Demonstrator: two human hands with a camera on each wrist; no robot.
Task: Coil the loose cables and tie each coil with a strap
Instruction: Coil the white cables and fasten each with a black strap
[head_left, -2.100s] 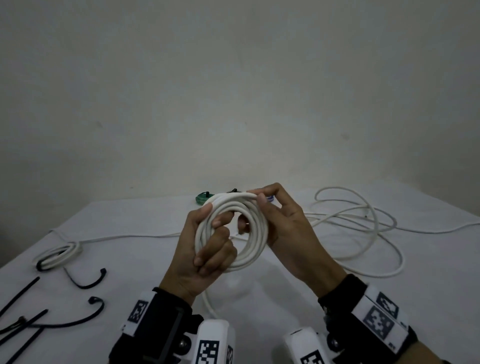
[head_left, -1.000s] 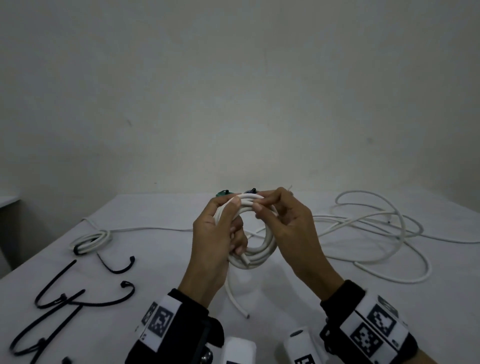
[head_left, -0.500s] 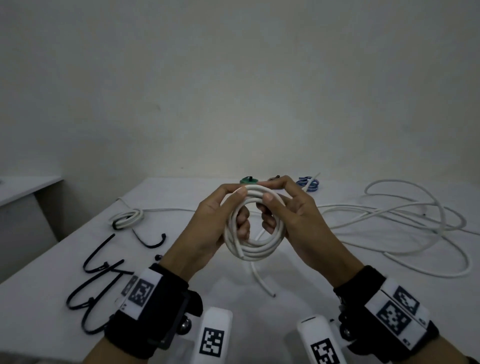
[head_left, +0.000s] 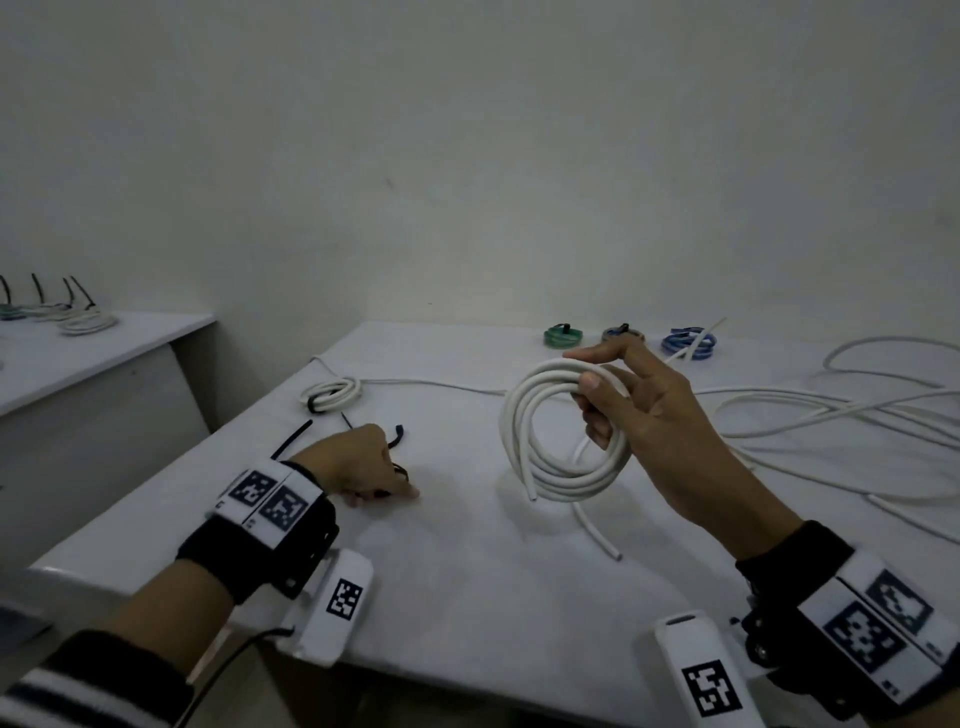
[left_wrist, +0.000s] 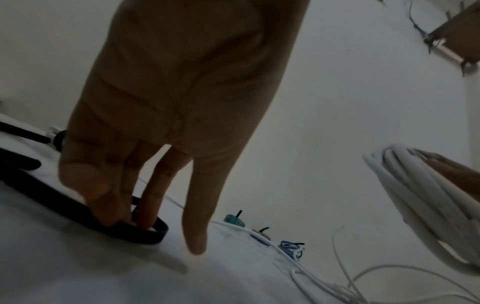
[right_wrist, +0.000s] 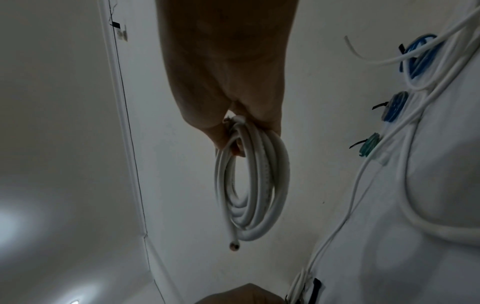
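Observation:
My right hand (head_left: 587, 374) holds a white cable coil (head_left: 566, 483) upright above the middle of the table, pinching its top between thumb and fingers. One cut end hangs from the coil and another reaches down to the table. In the right wrist view the coil (right_wrist: 275, 185) dangles below the right hand (right_wrist: 233, 139). My left hand (head_left: 395, 488) is down on the table at the left, among the black straps (head_left: 293, 439). In the left wrist view the left hand (left_wrist: 124, 220) pinches a black strap (left_wrist: 145, 236) between thumb and middle fingers, the index finger pointing straight out.
A small tied white coil (head_left: 332, 392) lies beyond the left hand. Green (head_left: 562, 336) and blue (head_left: 688, 343) tied coils sit at the table's far edge. A loose white cable (head_left: 831, 415) sprawls at the right. A side table (head_left: 104, 353) at the left holds more tied coils.
My left hand has let go of the coil and dropped left onto the black straps. The right hand alone now holds the coil. The view has swung left.

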